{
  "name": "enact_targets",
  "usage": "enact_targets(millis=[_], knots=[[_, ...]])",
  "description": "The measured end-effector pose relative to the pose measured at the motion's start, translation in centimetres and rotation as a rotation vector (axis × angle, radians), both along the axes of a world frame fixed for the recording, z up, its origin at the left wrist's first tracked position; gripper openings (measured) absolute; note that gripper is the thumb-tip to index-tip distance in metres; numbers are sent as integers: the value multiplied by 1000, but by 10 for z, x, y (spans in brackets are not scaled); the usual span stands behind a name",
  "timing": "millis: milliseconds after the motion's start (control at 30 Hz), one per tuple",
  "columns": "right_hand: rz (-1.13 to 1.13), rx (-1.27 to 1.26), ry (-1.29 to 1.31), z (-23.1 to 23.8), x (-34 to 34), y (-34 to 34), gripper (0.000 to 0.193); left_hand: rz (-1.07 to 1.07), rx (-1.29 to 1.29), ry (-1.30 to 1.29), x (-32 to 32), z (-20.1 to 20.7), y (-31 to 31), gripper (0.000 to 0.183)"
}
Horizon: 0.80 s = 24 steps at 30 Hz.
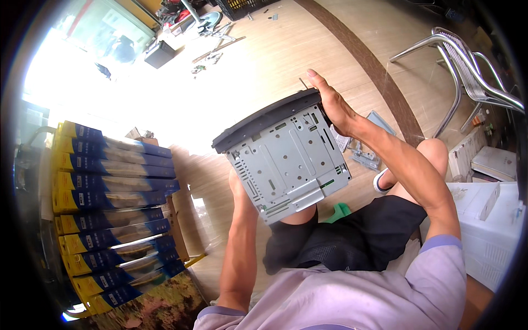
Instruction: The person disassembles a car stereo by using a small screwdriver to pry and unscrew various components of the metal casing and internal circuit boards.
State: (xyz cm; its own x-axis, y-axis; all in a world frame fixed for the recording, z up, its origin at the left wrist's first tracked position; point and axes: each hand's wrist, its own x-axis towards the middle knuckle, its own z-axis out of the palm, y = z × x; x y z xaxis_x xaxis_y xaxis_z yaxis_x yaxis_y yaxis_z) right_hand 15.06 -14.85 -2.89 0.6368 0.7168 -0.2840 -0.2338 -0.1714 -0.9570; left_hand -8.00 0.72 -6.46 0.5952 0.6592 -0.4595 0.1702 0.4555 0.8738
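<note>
A car stereo unit [289, 165] is held up tilted above my lap, its grey perforated metal casing facing me and its black front panel [264, 121] pointing away. My right hand [334, 104] grips the right end near the front panel; the thumb is stretched out and the other fingers are hidden behind the unit. On the left side my left hand [237, 187] holds it from beneath, with its fingers out of sight behind the casing. A thin dark rod [303, 83] shows beside the right thumb; I cannot tell whether it is touched.
Blue and yellow boxes [113, 181] are stacked at left. Metal parts [366, 158] and a green object [339, 212] lie on the floor past the unit. A metal chair [459, 60] stands far right, white plastic containers [487, 225] near right, a black box [159, 54] far left.
</note>
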Motion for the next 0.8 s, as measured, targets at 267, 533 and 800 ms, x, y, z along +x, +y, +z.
enact_targets(millis=[267,533,800], knots=[[-112,0,-36,-7,-5,11,62,-13,87,-66,-4,13,0,67],[-76,58,-114,3,-7,13,66,-86,136,-351,-4,39,-11,77],[-60,-15,-163,3,-2,8,68,-138,432,-172,-10,49,1,82]])
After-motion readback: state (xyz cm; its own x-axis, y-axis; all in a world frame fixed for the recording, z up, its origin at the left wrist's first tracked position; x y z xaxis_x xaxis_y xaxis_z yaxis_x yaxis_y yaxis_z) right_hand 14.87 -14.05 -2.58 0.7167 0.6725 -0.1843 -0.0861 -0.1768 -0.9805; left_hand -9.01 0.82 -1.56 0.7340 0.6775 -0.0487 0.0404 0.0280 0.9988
